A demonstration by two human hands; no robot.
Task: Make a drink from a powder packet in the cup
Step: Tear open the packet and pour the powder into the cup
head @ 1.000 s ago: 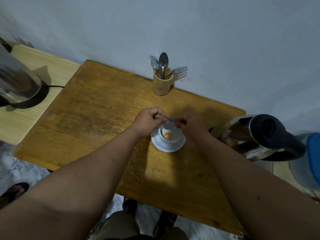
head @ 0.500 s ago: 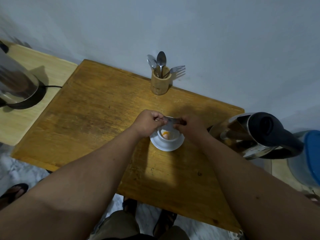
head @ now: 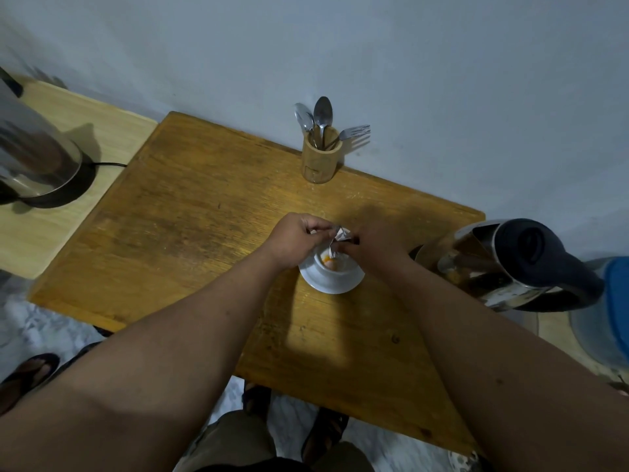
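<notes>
Since half a second ago the silver powder packet (head: 340, 234) has tipped up between the hands, its crumpled mouth now pointing down into the cup, where before it lay flat across the rim. Left hand (head: 295, 240) pinches the packet's left end with curled fingers; right hand (head: 376, 247) grips its right end, both just above the white cup (head: 332, 265) at the centre of the frame. Orange powder (head: 327, 258) lies inside the cup, which stands on a white saucer (head: 332, 284). Saucer and cup sit on the wooden table (head: 204, 219), nearer its right edge than its left; a broad bare stretch of tabletop lies open to the left of the hands and another below them toward the near edge. At the table's far edge, against the wall, stands a bamboo holder (head: 321, 158) with spoons and a fork. Just right of the right hand, a steel kettle (head: 503, 264) crowds the table's right edge. Another steel kettle (head: 34, 155) stands on a paler side table (head: 112, 131) at the upper left.
</notes>
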